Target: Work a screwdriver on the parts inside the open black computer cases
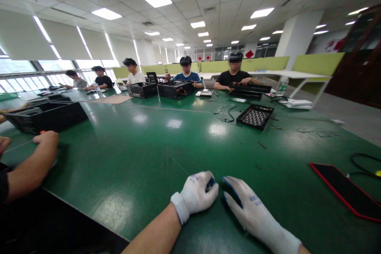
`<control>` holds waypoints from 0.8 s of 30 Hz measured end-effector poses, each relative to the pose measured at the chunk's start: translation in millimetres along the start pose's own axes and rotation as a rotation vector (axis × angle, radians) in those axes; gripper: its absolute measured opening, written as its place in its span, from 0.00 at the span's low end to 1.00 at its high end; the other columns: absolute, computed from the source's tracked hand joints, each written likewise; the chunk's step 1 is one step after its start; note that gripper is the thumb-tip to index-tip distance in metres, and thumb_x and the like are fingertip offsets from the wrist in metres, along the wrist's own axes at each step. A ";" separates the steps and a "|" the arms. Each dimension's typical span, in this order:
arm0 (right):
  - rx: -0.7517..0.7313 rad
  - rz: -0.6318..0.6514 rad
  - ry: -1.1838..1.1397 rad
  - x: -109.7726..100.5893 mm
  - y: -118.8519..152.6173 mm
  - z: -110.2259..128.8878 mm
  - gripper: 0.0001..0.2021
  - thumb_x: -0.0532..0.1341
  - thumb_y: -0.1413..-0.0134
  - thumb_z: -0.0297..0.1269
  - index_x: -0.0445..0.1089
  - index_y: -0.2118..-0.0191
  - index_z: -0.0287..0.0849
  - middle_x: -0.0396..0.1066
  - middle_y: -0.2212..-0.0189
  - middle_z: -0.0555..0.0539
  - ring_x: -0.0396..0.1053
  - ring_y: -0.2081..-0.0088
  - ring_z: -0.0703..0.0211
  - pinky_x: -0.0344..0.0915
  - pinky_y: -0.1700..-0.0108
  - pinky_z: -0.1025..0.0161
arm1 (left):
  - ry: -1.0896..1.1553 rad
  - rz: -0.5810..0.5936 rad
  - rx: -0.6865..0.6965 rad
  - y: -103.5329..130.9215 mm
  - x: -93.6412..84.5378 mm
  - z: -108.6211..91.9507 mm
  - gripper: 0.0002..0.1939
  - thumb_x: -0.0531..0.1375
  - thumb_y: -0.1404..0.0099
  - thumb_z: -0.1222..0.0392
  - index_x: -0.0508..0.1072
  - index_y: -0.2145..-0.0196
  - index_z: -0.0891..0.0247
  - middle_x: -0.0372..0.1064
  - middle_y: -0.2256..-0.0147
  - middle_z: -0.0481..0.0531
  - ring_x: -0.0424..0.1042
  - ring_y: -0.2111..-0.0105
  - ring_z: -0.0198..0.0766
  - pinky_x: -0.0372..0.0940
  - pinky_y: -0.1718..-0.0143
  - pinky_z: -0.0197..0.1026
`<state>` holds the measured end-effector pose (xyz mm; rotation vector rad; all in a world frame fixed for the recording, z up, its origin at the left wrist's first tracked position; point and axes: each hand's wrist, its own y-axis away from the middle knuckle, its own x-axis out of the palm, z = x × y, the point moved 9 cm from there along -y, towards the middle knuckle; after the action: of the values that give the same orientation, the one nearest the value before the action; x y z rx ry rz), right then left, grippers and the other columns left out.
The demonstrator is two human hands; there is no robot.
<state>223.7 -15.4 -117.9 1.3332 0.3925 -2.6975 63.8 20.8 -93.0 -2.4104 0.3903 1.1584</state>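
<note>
Both of my hands wear white gloves with blue on the palm side, low over the green table (143,143). My left hand (198,193) is curled, fingers closed around something small and dark that shows only in part between thumb and forefinger. Just to its right, my right hand (253,206) has its thumb and fingers apart with nothing between them; its fingertips point toward the left hand without touching it. To the right of my hands a black panel with a red edge (347,190) lies on the table.
A black tray (255,116) sits farther back, near loose cables (229,116). At the left, a co-worker's arm (35,162) reaches beside a black case (47,116). Across the table, several people work with black cases (175,89). A cable (361,164) lies at the far right.
</note>
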 end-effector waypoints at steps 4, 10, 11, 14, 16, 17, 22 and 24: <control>-0.011 -0.009 0.004 -1.7 -0.6 0.5 0.31 0.53 0.30 0.55 0.71 0.35 0.38 0.71 0.35 0.34 0.68 0.33 0.40 0.64 0.30 0.39 | -0.003 0.003 -0.002 -0.7 -1.1 -0.7 0.09 0.57 0.30 0.52 0.70 0.66 0.58 0.72 0.71 0.48 0.71 0.71 0.39 0.58 0.69 0.41; -0.018 -0.013 0.004 -1.0 -0.8 0.6 0.31 0.53 0.30 0.55 0.72 0.35 0.37 0.72 0.36 0.33 0.69 0.34 0.39 0.64 0.31 0.37 | -0.009 -0.001 -0.002 -0.6 -1.3 -0.4 0.09 0.57 0.30 0.53 0.70 0.66 0.58 0.73 0.71 0.48 0.72 0.71 0.39 0.58 0.69 0.41; -0.017 -0.015 0.003 -1.0 -0.6 0.7 0.31 0.53 0.30 0.55 0.72 0.35 0.37 0.72 0.36 0.33 0.69 0.34 0.39 0.64 0.31 0.37 | -0.011 -0.002 -0.002 -0.4 -1.0 -0.4 0.08 0.57 0.30 0.53 0.70 0.66 0.58 0.73 0.71 0.48 0.72 0.71 0.39 0.58 0.69 0.41; -0.014 -0.019 0.001 -1.5 -0.2 1.2 0.30 0.53 0.30 0.55 0.71 0.35 0.38 0.72 0.36 0.33 0.69 0.34 0.40 0.65 0.31 0.38 | -0.013 -0.001 0.003 0.2 -0.2 -0.7 0.09 0.57 0.30 0.53 0.70 0.66 0.58 0.72 0.71 0.48 0.71 0.71 0.39 0.58 0.69 0.41; -0.016 -0.020 0.002 -2.1 -0.2 2.0 0.30 0.53 0.30 0.55 0.72 0.35 0.38 0.72 0.36 0.34 0.69 0.34 0.41 0.65 0.31 0.39 | -0.014 -0.001 0.005 0.3 0.1 -0.8 0.09 0.57 0.30 0.53 0.70 0.66 0.58 0.72 0.71 0.47 0.71 0.71 0.39 0.58 0.69 0.41; -0.017 -0.021 0.003 -2.5 -0.3 2.4 0.30 0.53 0.30 0.55 0.72 0.35 0.38 0.72 0.36 0.34 0.69 0.34 0.41 0.65 0.31 0.39 | -0.014 -0.001 0.006 0.3 0.1 -0.8 0.09 0.57 0.30 0.53 0.70 0.66 0.58 0.72 0.71 0.47 0.71 0.71 0.39 0.58 0.69 0.41; -0.015 -0.021 0.009 -2.4 -0.5 2.5 0.30 0.53 0.30 0.55 0.72 0.36 0.38 0.72 0.36 0.34 0.69 0.34 0.41 0.64 0.30 0.41 | -0.015 -0.004 0.008 0.3 -0.1 -0.3 0.09 0.57 0.30 0.53 0.70 0.66 0.58 0.72 0.71 0.47 0.71 0.71 0.39 0.58 0.69 0.41; -0.013 -0.022 0.013 -2.1 -0.4 1.9 0.30 0.53 0.30 0.55 0.72 0.36 0.39 0.72 0.36 0.35 0.69 0.34 0.41 0.64 0.30 0.41 | -0.014 -0.004 0.009 0.6 0.1 -0.1 0.09 0.57 0.30 0.53 0.70 0.65 0.58 0.72 0.71 0.48 0.72 0.70 0.39 0.58 0.69 0.41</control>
<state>223.4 -15.6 -115.0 1.3514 0.4275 -2.7008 63.6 20.2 -93.2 -2.3927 0.3851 1.1686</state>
